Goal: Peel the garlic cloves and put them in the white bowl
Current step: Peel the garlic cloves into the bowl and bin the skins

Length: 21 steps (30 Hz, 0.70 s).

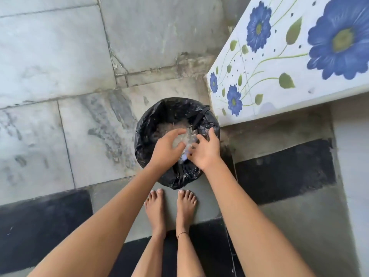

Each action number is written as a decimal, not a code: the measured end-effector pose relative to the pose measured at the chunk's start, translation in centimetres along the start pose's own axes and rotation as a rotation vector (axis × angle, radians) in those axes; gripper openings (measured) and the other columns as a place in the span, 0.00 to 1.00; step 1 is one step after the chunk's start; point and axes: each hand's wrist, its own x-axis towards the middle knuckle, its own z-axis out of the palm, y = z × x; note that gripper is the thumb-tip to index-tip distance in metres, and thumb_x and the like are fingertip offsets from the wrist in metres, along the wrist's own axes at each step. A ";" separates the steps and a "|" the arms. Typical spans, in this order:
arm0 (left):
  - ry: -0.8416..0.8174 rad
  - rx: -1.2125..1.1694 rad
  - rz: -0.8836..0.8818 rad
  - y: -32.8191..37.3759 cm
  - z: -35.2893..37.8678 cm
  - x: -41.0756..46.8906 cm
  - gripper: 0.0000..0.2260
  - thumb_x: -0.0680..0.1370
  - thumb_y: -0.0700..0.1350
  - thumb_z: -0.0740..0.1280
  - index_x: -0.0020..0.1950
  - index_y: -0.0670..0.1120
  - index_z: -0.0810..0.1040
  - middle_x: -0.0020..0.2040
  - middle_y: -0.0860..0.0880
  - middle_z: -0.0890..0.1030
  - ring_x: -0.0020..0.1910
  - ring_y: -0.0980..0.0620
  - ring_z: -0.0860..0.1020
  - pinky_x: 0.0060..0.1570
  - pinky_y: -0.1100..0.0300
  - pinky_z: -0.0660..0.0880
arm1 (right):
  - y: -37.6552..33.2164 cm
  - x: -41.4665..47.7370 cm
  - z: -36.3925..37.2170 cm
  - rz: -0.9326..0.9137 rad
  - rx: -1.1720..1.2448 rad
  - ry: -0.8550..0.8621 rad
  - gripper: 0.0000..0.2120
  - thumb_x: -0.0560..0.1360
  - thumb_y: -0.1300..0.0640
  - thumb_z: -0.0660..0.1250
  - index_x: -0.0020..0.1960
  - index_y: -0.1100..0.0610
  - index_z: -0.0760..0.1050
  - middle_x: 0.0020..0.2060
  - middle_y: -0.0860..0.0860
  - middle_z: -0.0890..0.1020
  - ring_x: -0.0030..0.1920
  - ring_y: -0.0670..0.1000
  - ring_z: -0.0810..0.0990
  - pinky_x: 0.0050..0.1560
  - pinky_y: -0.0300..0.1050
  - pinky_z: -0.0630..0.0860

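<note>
I stand over a round bin [143, 148] lined with a black plastic bag, and pale garlic skins [169, 124] lie inside it. Both hands hover over the bin's opening, close together. My left hand [166, 149] is cupped with loosely curved fingers, and my right hand [206, 151] has its fingers spread. Blurred pale bits of skin [186, 144] show between the two hands. Neither garlic cloves nor a white bowl are in view.
The bin stands on a grey marble floor [60, 66], right beside the corner of a white counter with blue flowers [279, 66]. My bare feet [169, 204] are just in front of the bin, on a grey and black mat [279, 166].
</note>
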 end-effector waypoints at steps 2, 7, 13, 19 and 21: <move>-0.011 -0.034 0.042 -0.8 0.9 0.0 0.18 0.75 0.44 0.62 0.65 0.47 0.75 0.64 0.53 0.75 0.63 0.59 0.71 0.61 0.74 0.61 | 0.0 1.4 -0.7 0.007 -0.026 0.007 0.32 0.79 0.36 0.45 0.76 0.55 0.55 0.29 0.54 0.77 0.22 0.50 0.75 0.30 0.40 0.68; -0.035 -0.137 0.214 0.6 2.8 0.0 0.20 0.76 0.47 0.58 0.67 0.46 0.73 0.67 0.53 0.73 0.66 0.61 0.67 0.67 0.71 0.60 | -0.1 2.8 -1.1 0.072 0.129 -0.023 0.32 0.79 0.36 0.47 0.72 0.57 0.64 0.57 0.61 0.78 0.51 0.58 0.81 0.49 0.53 0.69; -0.105 0.354 -0.168 -4.5 3.6 2.3 0.22 0.79 0.53 0.54 0.73 0.50 0.66 0.75 0.45 0.63 0.74 0.47 0.60 0.71 0.46 0.59 | 0.0 2.3 -1.8 0.064 0.170 -0.027 0.35 0.78 0.34 0.46 0.74 0.57 0.61 0.73 0.58 0.64 0.73 0.59 0.60 0.72 0.55 0.55; -0.212 -0.024 0.298 0.2 3.9 0.9 0.23 0.78 0.51 0.54 0.72 0.48 0.68 0.73 0.49 0.68 0.72 0.54 0.63 0.71 0.58 0.58 | 0.5 2.2 -2.0 0.052 0.158 -0.033 0.29 0.79 0.37 0.48 0.61 0.58 0.74 0.55 0.60 0.77 0.54 0.58 0.76 0.55 0.52 0.70; -0.273 0.106 0.236 -2.7 4.1 0.6 0.25 0.78 0.56 0.50 0.74 0.52 0.65 0.74 0.48 0.65 0.74 0.52 0.60 0.73 0.52 0.55 | 0.4 1.6 -1.4 0.050 0.148 -0.089 0.34 0.78 0.36 0.47 0.71 0.60 0.65 0.68 0.60 0.70 0.69 0.59 0.67 0.68 0.54 0.62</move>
